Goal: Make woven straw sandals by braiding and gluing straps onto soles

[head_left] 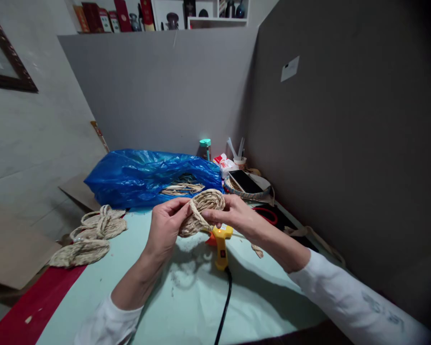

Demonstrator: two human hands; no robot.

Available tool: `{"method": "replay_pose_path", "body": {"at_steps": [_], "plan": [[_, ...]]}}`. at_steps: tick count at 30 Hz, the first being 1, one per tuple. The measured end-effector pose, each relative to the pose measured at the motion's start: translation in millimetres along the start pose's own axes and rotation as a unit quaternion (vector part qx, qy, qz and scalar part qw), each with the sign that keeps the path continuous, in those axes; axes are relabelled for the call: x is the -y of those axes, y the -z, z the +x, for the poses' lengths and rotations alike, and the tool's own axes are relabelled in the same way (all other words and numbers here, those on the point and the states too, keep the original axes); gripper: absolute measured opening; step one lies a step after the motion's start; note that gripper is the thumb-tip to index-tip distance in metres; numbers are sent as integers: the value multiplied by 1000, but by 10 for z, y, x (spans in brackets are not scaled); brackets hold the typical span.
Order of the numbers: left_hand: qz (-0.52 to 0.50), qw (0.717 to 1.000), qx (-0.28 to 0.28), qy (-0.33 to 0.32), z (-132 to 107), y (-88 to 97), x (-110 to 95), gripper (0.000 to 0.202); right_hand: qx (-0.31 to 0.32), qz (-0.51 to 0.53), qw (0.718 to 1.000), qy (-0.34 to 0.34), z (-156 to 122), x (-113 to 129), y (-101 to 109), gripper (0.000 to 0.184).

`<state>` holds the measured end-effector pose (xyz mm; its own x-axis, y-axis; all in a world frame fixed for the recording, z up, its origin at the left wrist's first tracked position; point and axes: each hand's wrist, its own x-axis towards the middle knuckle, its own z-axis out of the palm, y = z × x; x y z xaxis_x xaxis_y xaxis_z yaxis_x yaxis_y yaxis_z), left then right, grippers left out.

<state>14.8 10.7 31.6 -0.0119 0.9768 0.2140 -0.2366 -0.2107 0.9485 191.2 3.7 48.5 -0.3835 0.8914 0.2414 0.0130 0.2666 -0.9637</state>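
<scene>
Between my two hands, above the table, is a coiled bundle of braided straw cord. One strand crosses over the bundle near its middle. My left hand pinches the bundle's left side with thumb and fingers. On the other side, my right hand grips it, the thumb lying across the front and the fingers partly hidden behind. Just below the bundle a yellow hot glue gun with an orange trigger lies on the pale green tabletop, its black cord running toward me.
More coiled straw cord bundles lie at the left edge. A blue plastic bag with straw strands sits at the back. Right of it are a phone on a round basket, a cup of glue sticks and a teal-lidded jar. Grey panels enclose the table.
</scene>
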Motion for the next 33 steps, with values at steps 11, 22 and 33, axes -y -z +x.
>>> {"method": "replay_pose_path", "body": {"at_steps": [11, 22, 33], "plan": [[73, 996, 35, 33, 81, 91, 268, 17, -29, -17, 999, -15, -60, -383, -103, 25], [114, 993, 27, 7, -8, 45, 244, 15, -63, -110, 991, 45, -117, -373, 87, 66], [117, 992, -29, -30, 136, 135, 242, 9, -170, 189, 964, 71, -87, -208, 316, 26]]}}
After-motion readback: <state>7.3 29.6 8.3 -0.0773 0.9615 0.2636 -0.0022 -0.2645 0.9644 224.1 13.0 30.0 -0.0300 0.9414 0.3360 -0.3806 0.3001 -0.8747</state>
